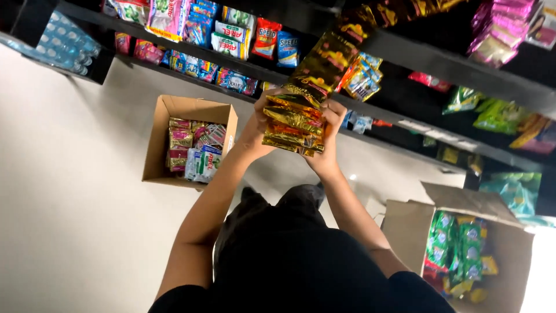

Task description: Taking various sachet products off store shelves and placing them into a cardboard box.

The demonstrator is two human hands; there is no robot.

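Note:
Both hands hold a folded stack of shiny gold sachets (292,124) in front of me at mid-frame. My left hand (256,124) grips the stack's left side, and my right hand (331,136) clasps its right side. A strip of the same gold sachets (327,58) runs from the stack up toward the black shelf (417,55). My forearms and dark clothing fill the bottom centre of the view.
The black shelves hold several coloured packets (231,35), pink ones (498,29) and green ones (498,113). An open cardboard box (159,136) with sachets sits on the pale floor at left. Another open box (405,232) with green packets stands at lower right.

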